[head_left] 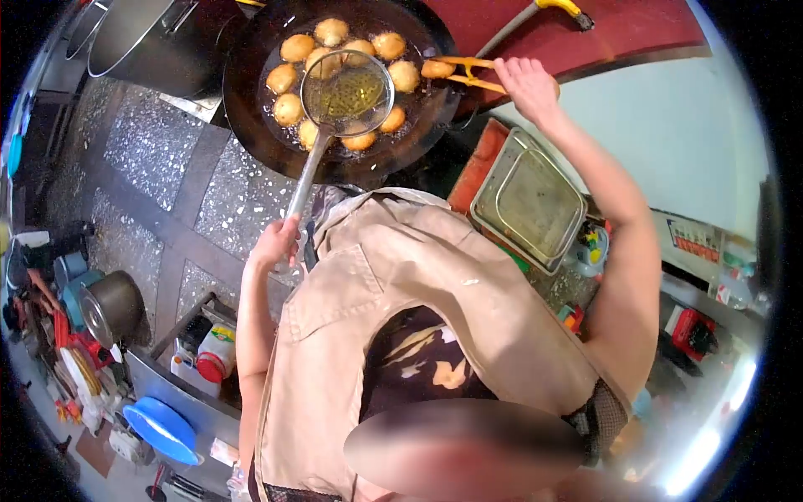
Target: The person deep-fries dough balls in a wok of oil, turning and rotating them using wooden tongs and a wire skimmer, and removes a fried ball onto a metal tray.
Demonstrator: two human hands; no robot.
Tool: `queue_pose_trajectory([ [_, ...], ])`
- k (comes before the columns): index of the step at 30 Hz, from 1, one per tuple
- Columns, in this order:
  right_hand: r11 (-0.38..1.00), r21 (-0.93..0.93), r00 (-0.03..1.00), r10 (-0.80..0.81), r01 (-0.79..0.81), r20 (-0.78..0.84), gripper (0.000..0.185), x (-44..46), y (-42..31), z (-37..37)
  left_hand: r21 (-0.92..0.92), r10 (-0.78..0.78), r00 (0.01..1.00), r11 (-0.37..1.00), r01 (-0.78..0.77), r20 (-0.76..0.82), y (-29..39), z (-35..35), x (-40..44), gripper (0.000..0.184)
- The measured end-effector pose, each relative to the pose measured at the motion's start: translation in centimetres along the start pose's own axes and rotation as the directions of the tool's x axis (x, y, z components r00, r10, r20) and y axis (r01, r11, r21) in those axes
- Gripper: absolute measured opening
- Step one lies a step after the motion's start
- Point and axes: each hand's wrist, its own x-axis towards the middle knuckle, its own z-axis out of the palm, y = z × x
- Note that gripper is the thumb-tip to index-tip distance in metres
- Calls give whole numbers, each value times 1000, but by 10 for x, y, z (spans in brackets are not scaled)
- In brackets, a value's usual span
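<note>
My left hand [278,243] is closed around the long metal handle of a mesh strainer [347,92]. The strainer's round head is over a large dark wok [247,96], covering part of the golden fried balls [331,32] there. Several of these balls sit in the oil, spread around the strainer. My right hand [529,88] grips wooden tongs [473,61] at the wok's right side. Between the tips of the tongs is one browner fried ball [436,69], near the other balls.
A rectangular metal tray [529,201] lies to the right, below the wok. At upper left stands a big metal pot [146,50]. A yellow-ended pipe [562,7] crosses the red surface [636,25]. Lower left are a blue basin [163,431] and a red-lidded jar [216,356].
</note>
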Motion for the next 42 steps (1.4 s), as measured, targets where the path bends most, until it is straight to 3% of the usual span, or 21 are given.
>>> queue_pose_trajectory([
  [5,987,-74,988,-144,140,-52,23,37,-5,43,63,-26,998,998,29,-49,8,5,-5,48],
  [8,985,-38,984,-171,169,-48,26,44,-11,61,67,-53,997,996,57,-57,8,9,-8,48],
  [16,951,-171,948,-282,257,-145,27,45,1,65,61,-74,996,995,77,-54,2,11,-2,47],
  [20,964,-35,962,-264,262,-66,31,44,8,61,50,-99,994,994,101,-51,12,14,-6,47],
  [22,960,187,957,-240,209,163,38,46,24,28,59,-87,995,994,90,-56,16,14,-9,47],
  [23,964,215,911,-222,154,346,48,49,32,4,52,-79,995,995,82,-64,15,15,-9,47],
  [24,964,259,890,-174,66,421,65,46,38,0,49,-82,994,995,85,-66,13,15,-8,47],
  [26,897,389,788,-80,-210,610,65,46,42,-19,75,-48,997,996,53,-65,8,14,-5,47],
  [33,806,432,743,16,-406,669,55,29,6,16,94,-94,989,990,105,-110,4,18,-3,48],
  [42,832,469,838,-11,-295,546,46,24,3,18,61,-111,985,991,120,-135,5,24,-6,50],
])
